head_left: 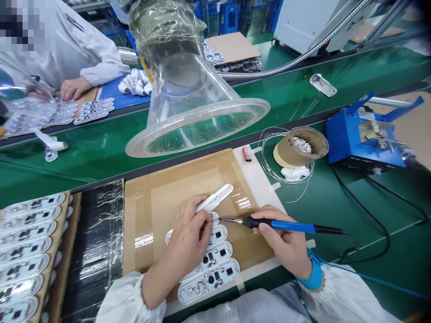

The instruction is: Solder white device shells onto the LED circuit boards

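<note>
My right hand point(288, 246) grips a soldering iron point(289, 226) with a blue and black handle. Its metal tip points left and reaches the end of a white circuit board point(214, 218) beside my left fingers. My left hand point(188, 233) is closed over that board, thumb and forefinger pinched together; what lies between them is hidden. A narrow white plastic housing point(218, 197) sticks out beyond the left fingers. Closer to me, several white oblong boards with black chips, such as the nearest board point(218, 282), lie in a row on the cardboard point(161, 175).
A clear fume hood point(198, 121) hangs over the work area. On the right are a solder wire coil point(266, 157), a brown tip-cleaning pot point(286, 154) and a blue machine point(363, 148). Stacked boards point(27, 246) stand left. Across the bench, a co-worker's hand point(74, 88) touches similar boards.
</note>
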{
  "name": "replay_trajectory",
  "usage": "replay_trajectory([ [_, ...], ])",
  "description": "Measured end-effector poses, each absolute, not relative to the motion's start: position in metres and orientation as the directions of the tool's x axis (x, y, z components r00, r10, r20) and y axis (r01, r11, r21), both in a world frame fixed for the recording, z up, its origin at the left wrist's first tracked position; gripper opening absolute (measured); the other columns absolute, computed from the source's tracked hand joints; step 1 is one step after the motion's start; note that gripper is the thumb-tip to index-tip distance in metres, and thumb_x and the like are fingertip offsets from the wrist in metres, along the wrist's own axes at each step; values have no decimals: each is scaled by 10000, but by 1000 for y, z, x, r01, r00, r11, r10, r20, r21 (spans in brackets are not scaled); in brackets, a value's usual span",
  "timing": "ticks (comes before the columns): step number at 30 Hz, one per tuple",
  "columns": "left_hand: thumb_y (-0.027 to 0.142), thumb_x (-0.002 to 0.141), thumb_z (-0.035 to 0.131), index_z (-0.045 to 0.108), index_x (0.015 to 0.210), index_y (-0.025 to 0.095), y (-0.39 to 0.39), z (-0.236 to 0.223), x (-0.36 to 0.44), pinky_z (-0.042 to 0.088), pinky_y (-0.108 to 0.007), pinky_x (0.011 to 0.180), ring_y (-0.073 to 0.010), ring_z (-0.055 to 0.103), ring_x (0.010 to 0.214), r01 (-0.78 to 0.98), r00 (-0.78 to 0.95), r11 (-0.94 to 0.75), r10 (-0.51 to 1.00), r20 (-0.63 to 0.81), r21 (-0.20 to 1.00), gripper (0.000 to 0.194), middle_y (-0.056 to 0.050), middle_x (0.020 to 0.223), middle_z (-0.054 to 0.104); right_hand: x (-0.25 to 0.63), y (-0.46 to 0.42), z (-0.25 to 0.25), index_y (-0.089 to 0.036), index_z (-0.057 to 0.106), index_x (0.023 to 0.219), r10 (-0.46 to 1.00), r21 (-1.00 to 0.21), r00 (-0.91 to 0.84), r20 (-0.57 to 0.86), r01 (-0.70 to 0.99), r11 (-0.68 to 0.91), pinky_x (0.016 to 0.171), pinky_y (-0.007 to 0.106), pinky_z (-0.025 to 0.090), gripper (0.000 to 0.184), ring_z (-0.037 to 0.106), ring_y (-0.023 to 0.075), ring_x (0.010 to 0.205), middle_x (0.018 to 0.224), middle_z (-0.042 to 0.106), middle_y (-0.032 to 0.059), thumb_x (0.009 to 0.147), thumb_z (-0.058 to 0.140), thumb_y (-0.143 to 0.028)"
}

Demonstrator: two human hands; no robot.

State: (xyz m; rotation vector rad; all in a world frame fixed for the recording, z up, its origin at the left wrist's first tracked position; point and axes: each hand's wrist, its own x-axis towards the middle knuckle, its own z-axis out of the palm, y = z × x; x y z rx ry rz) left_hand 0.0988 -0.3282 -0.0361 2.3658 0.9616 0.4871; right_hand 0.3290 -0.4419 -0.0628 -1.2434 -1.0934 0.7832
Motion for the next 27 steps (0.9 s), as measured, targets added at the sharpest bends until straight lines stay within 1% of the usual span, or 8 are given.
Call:
replay_trajectory([
  [5,137,1067,520,561,934,233,-327,-36,97,529,-538,1101,-295,537,1385,526,681,-594,723,116,608,169,-98,1475,527,330,-441,-65,-287,801,1124,916,-981,350,195,72,181,691,298,608,174,721,172,770,957,718,32,1034,676,-206],
  [12,173,1096,495,611,968,239,-326,-36,92,545,-550,1116,-298,541,1420,521,676,-551,732,79,652,186,-102,1494,529,329,-440,-66,-283,808,1124,913,-984,369,176,48,171,674,312,608,156,713,180,748,936,724,37,1042,681,-241],
  [16,153,1090,494,590,948,229,-327,-37,95,543,-559,1109,-298,545,1399,520,673,-578,731,115,629,187,-109,1474,532,328,-439,-64,-278,811,1113,917,-983,355,183,58,174,669,315,616,159,709,181,751,955,721,42,1035,682,-228],
  [19,134,1076,503,573,935,224,-327,-37,98,548,-556,1094,-299,553,1375,520,676,-603,723,140,604,181,-108,1474,529,327,-438,-62,-288,806,1126,922,-979,329,205,75,191,691,312,627,183,708,185,795,962,728,40,1030,676,-202],
  [22,130,1071,502,565,927,221,-327,-35,99,560,-554,1082,-304,557,1366,527,685,-612,717,131,590,182,-108,1478,523,327,-437,-61,-291,802,1120,923,-974,312,223,99,202,710,302,626,196,712,184,827,963,740,37,1025,673,-178],
  [27,117,1061,491,553,917,216,-324,-32,100,566,-583,1085,-322,553,1373,527,710,-639,694,123,561,186,-121,1483,505,326,-435,-59,-286,797,1128,929,-973,292,226,111,202,710,301,628,211,721,178,815,969,746,36,1017,671,-159],
])
